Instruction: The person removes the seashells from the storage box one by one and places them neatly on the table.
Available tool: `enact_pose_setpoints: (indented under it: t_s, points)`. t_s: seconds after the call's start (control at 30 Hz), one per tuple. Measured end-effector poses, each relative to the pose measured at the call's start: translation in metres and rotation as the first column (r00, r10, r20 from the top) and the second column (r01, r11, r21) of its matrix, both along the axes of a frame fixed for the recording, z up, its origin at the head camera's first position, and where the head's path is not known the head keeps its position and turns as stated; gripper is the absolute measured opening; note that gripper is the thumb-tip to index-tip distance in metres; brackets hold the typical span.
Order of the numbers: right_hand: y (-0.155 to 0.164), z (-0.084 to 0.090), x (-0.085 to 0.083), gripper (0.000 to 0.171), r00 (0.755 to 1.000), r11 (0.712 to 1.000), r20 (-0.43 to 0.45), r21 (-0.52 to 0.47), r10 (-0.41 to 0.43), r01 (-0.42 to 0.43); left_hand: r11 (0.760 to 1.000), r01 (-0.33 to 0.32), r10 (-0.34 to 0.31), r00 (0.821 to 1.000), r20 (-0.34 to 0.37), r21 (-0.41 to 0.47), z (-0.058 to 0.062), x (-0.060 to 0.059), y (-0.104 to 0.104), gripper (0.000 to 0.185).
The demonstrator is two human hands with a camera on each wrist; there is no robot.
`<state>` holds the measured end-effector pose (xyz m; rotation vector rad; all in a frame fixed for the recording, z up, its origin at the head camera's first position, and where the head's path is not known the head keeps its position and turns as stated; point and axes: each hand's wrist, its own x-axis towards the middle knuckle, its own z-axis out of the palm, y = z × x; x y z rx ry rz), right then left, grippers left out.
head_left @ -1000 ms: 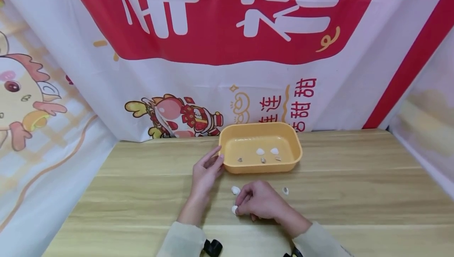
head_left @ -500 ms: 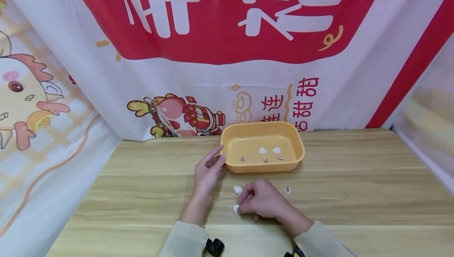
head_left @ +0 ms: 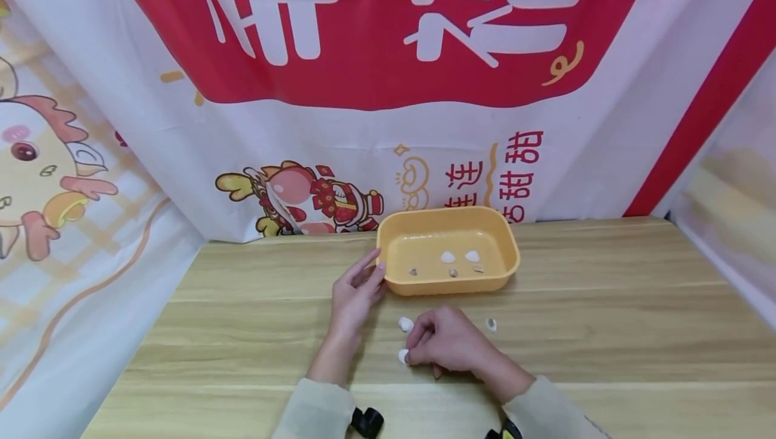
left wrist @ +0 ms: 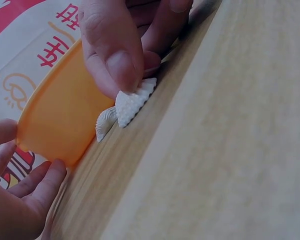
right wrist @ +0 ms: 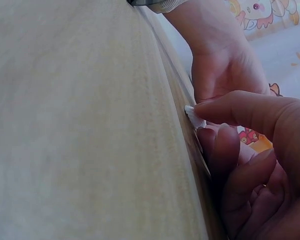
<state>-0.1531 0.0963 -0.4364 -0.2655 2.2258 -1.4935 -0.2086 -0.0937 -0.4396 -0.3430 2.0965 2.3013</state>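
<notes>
The red-and-white cloth banner (head_left: 388, 55) behind the pale wooden table (head_left: 606, 318) carries large white Chinese characters cut off at the top; smaller red ones by the shallow yellow plastic tray (head_left: 448, 284) read 连 and 甜甜. The right hand (head_left: 445, 345) pinches a small white ridged seashell (head_left: 402, 357) on the table, fingers curled. The left hand (head_left: 354, 294) rests with relaxed fingers against the tray's corner. Nothing has shifted since half a second ago

Both hands lie low and forward, the left hand (head_left: 354, 291) relaxed, the right hand (head_left: 445, 345) with fingers curled.
</notes>
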Motion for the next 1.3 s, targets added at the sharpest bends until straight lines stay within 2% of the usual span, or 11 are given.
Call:
enact_pose_setpoints:
  t_s: [0.3,1.0,1.3]
  points:
    - [-0.0002,0.0002,0.0002,0.015,1.000,1.000,0.005,-0.016,-0.002,0.002,1.000,0.002,-0.002,1.000,-0.020,0.013,0.0000,0.0005,0.0005,0.040]
    - [0.0015,0.0022,0.0026,0.013,1.000,1.000,-0.019,-0.030,-0.003,0.003,1.000,-0.003,0.003,1.000,-0.011,0.006,-0.0005,-0.0002,0.0004,0.039]
    - [0.0020,0.0009,0.0010,0.015,1.000,1.000,0.007,-0.013,-0.007,0.007,1.000,-0.001,0.001,1.000,-0.005,0.004,-0.0015,-0.0011,-0.0003,0.038]
